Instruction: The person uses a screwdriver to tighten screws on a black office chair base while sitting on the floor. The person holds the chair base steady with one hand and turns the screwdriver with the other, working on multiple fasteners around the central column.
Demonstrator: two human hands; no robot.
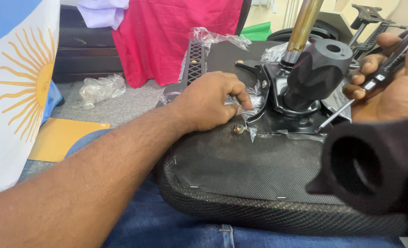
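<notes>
On your lap: one upturned office chair seat (240,170), black mesh underside stapled at the rim, metal tilt mechanism plate (277,103) near its far edge with gas cylinder (302,23) rising from it. Your left hand (213,98) lies knuckles-up, fingertips pinching clear plastic wrap (254,98) just beside a brass-coloured bolt (239,129) standing in the seat. Your right hand (392,80) is closed around a screwdriver (351,105), tip touching the plate. Handling, by estimate: seat bulky, stiff, fairly heavy, best gripped at the padded rim; bolt small, smooth, easily dropped; wrap flimsy, tears readily. Black knob (323,66) beside cylinder.
</notes>
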